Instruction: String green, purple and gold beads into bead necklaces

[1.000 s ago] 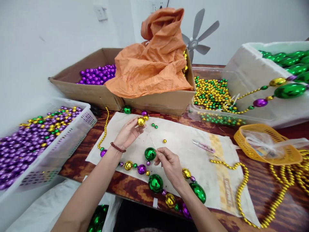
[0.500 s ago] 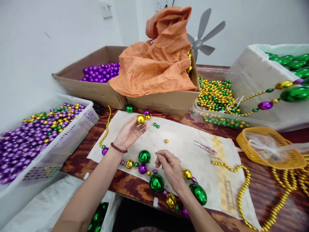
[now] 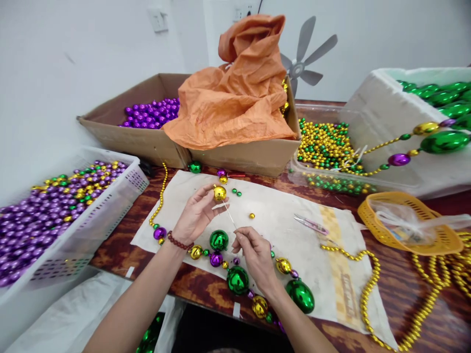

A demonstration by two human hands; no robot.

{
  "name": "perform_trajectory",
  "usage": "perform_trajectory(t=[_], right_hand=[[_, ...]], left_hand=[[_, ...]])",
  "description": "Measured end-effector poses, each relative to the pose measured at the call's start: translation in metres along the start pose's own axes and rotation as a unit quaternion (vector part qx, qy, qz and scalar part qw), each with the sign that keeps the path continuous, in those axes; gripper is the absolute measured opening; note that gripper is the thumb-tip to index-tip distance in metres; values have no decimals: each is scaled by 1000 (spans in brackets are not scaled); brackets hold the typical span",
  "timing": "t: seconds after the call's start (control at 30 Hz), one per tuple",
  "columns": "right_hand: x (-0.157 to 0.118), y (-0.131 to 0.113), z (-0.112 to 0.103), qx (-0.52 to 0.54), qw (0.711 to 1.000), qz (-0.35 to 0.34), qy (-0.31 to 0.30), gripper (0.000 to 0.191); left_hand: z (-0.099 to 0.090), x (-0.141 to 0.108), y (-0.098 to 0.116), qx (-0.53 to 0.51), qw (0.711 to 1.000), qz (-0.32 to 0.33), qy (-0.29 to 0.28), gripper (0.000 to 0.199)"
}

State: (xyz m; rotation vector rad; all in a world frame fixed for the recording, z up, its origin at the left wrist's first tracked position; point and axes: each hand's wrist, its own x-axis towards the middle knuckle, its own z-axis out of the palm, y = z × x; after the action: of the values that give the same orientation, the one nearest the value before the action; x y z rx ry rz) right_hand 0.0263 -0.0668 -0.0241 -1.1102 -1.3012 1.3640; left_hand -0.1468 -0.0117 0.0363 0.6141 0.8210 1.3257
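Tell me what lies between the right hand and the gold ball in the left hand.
In the head view, a thin, pale, needle-like strand spans that gap, running from the right hand toward the gold ball in the left hand.

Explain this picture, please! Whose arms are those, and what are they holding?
No machine here: those are a person's own two bare arms. The camera sits on that person's head, looking forward and down, so you see their view. The left hand holds a gold ball. The right hand pinches something thin and pale, maybe a needle or taut string, that reaches toward the ball. On the wooden table lies a white cloth with shiny green, gold and purple beads and small snips on it. Behind it, an orange sheet drapes over a cardboard box.
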Motion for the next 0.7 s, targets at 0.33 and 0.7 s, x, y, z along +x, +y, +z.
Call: perform_trajectory(t=[0.33,0.7], right_hand=[[4,-1,-2,45,998,31,6,22],[-14,8,-14,82,995,50,37,26]], left_hand=[[-30,4,-25,312,949,11,-31,23],[-12,82,-71,610,712,147,-316,16]])
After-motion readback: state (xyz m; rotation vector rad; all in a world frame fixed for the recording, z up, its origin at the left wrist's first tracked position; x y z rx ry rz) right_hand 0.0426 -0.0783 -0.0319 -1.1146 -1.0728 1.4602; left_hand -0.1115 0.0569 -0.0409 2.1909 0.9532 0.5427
